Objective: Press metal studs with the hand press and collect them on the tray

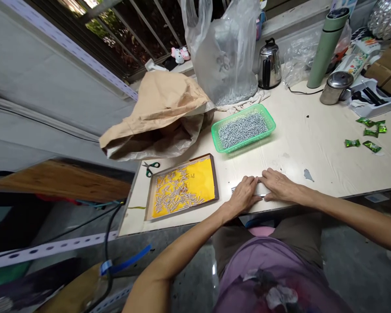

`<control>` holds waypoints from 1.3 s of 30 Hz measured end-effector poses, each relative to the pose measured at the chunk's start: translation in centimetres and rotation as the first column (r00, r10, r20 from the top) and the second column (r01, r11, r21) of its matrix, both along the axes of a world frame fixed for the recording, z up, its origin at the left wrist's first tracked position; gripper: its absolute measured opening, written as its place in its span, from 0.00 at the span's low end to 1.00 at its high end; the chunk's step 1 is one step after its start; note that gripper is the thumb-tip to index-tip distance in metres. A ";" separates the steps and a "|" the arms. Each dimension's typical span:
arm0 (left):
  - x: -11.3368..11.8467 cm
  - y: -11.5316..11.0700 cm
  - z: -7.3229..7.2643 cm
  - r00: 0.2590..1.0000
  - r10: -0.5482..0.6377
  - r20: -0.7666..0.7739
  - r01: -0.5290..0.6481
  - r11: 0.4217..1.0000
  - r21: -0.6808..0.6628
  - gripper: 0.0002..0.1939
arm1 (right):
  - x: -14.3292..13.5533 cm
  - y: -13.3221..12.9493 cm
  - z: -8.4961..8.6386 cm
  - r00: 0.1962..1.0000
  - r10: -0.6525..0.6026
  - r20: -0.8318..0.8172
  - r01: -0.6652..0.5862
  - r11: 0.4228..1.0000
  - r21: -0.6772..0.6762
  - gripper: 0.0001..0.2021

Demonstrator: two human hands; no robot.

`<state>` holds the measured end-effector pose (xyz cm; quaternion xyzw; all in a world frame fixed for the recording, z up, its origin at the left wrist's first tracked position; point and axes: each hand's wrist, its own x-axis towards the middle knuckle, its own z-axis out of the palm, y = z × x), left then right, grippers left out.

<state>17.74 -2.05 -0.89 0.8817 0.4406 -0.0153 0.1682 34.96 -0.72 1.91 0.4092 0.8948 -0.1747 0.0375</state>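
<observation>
You have both hands at the near edge of the table, close to each other. Your left hand is bent over the left part of a pale flat piece and grips it. Your right hand grips its right end, with the fingers curled. The piece lies low on the table, right in front of you (your fingers hide a lot of it).

From your hands, the shallow tray is at nine o'clock — it has yellow paper and lots of little shiny sticks inside. The scissors lie just beside its far left corner. At eleven o'clock is the green basket, full of small silver bits. The big brown paper bag sits at ten o'clock, the shiny kettle at twelve, and green wrapped sweets at two — well apart from your hands.
</observation>
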 end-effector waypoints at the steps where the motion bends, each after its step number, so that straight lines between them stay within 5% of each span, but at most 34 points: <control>1: -0.1 0.1 0.1 1.000 -0.016 -0.006 0.016 1.000 -0.008 0.26 | 0.2 -0.1 -0.1 1.000 0.002 -0.003 -0.002 1.000 -0.004 0.23; 4: -0.3 0.1 0.4 0.999 -0.047 -0.013 0.047 0.999 -0.018 0.21 | 0.4 -0.3 -0.6 0.999 -0.019 0.037 0.019 1.000 0.016 0.20; 8: 0.0 0.1 0.2 0.999 -0.024 -0.038 0.023 0.999 -0.033 0.09 | 0.3 -0.5 -1.5 0.999 0.007 0.050 -0.008 1.000 0.026 0.04; 10: 0.2 0.3 -0.1 0.999 -0.005 -0.046 0.003 1.000 -0.030 0.06 | 0.2 -0.5 -1.8 0.999 0.031 0.035 -0.032 0.999 0.022 0.06; 17: -0.2 0.3 -1.1 1.000 0.001 0.013 -0.001 1.000 0.030 0.09 | 0.6 -0.4 -1.2 1.000 -0.022 0.011 0.022 0.999 0.038 0.07; 21: -0.7 -1.6 -2.8 0.976 -0.002 0.219 -0.043 0.978 0.202 0.19 | 2.2 0.8 -1.2 0.990 0.015 -0.143 -0.014 1.000 0.007 0.20; 26: -0.1 -4.8 -4.8 0.934 -0.081 0.347 -0.007 0.970 0.244 0.21 | 2.9 3.6 -2.3 0.993 -0.069 -0.100 0.076 0.995 0.069 0.08; 31: 0.5 -5.6 -4.9 0.923 -0.089 0.373 0.014 0.980 0.200 0.22 | 0.3 5.3 -1.4 0.975 -0.221 0.003 0.217 0.962 0.168 0.09; 33: 0.5 -5.5 -4.8 0.921 -0.072 0.382 0.007 0.986 0.169 0.22 | -1.8 4.7 -0.9 0.989 -0.145 0.000 0.142 0.972 0.187 0.08; 35: 0.6 -5.4 -4.9 0.919 -0.055 0.390 0.007 0.992 0.125 0.22 | -4.2 3.5 -0.9 0.995 0.085 -0.045 -0.077 0.984 0.158 0.07; 37: 0.8 -5.5 -5.0 0.924 -0.025 0.381 -0.007 0.996 0.084 0.24 | -6.5 2.1 -1.2 0.947 0.312 -0.080 -0.300 0.945 0.133 0.05; 39: 0.9 -5.6 -5.2 0.936 0.006 0.352 -0.029 0.998 0.060 0.27 | -8.3 1.2 -1.7 0.910 0.407 -0.082 -0.393 0.907 0.151 0.03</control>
